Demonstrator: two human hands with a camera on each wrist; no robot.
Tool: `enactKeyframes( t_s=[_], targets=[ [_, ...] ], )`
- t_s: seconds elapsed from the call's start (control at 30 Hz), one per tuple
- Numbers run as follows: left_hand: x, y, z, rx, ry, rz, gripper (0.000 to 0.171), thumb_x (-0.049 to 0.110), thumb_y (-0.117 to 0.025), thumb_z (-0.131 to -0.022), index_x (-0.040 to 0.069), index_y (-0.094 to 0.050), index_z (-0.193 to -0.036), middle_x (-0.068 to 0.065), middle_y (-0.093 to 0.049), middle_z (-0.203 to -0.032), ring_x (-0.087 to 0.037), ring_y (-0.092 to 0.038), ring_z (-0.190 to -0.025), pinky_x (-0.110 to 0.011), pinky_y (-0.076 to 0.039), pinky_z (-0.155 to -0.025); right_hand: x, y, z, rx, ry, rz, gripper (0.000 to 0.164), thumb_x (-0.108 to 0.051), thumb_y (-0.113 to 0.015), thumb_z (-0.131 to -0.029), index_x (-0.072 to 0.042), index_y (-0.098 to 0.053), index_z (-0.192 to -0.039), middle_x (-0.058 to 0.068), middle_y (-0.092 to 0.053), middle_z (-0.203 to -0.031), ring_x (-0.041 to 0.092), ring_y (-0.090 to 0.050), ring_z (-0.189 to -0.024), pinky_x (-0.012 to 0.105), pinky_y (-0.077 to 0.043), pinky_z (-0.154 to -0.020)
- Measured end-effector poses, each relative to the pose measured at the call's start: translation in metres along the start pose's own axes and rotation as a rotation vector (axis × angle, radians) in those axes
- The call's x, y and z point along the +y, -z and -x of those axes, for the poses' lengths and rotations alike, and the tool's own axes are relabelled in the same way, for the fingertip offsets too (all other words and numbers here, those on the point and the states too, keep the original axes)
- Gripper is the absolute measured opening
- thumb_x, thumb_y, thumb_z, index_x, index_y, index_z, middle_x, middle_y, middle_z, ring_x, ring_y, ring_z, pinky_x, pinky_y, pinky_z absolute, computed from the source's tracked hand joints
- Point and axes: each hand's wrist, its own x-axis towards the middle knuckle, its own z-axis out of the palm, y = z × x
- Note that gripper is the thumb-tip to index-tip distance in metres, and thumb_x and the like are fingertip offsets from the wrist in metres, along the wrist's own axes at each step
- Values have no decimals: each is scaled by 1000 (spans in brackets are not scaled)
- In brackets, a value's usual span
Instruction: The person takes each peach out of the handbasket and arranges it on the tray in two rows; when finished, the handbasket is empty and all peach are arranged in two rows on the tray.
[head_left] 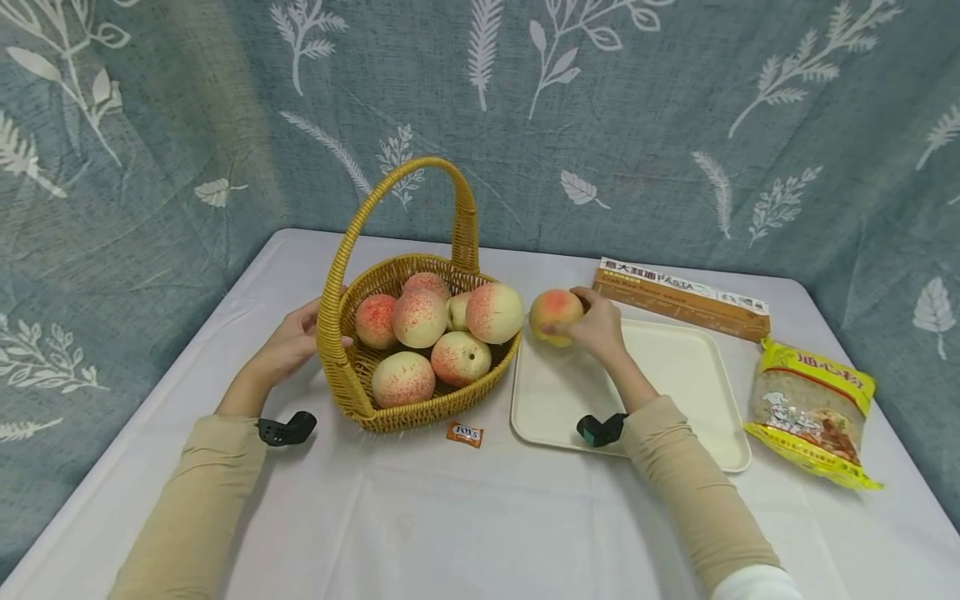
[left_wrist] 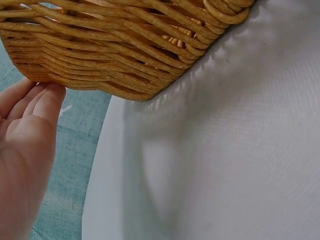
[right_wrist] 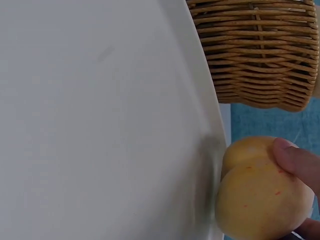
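Note:
A yellow-brown wicker basket (head_left: 431, 411) with a tall arched handle holds several pale, red-speckled peaches (head_left: 419, 317). My left hand (head_left: 294, 340) grips the basket's left side; its fingers lie against the outer weave in the left wrist view, and the thumb tip shows inside past the handle. Between thumb and fingers my right hand (head_left: 597, 328) holds a yellow-orange peach (right_wrist: 265, 192), just right of the basket. This peach is over the left rim of a cream tray (head_left: 675, 367); whether it touches the rim I cannot tell.
Behind the tray lies a long brown pasta box (head_left: 681, 304). To its right is a yellow-and-clear bag of pasta (head_left: 813, 412). A small orange wrapped sweet (head_left: 465, 434) sits in front of the basket on the white tablecloth (head_left: 420, 517). A patterned blue-grey curtain (head_left: 637, 167) hangs behind.

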Motion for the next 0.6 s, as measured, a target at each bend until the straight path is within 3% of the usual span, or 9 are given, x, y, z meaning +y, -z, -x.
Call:
enactKeyframes(
  t_s=[0.1,0.33,0.6],
  targets=[
    [1,-1,1,1,1,-3,85,-4,-62,-85,-3,-13,-154,-23,-14,-159,-39,-21,-142,-32,-31,-110,2,-2,-1,-10,6,-5,75,-17,-88,-68,5,-55,-131,22,-60,-126,36,-56,-115,44,-45,-97],
    [0,-1,0,0,1,0,85,-4,-62,-85,-3,-13,-154,-23,-13,-159,-40,-18,-143,-40,-26,-113,6,-10,-4,-33,46,-21,77,-12,-87,-67,6,-52,-134,23,-58,-129,36,-56,-117,42,-44,-99],
    [-2,0,-1,-3,-15,5,85,-5,-62,-85,-4,-13,-154,-23,-13,-159,-38,-19,-143,-30,-31,-109,7,-11,-6,-48,54,-22,80,-13,-88,-68,4,-50,-136,22,-56,-132,36,-53,-120,44,-42,-101]
  ],
)
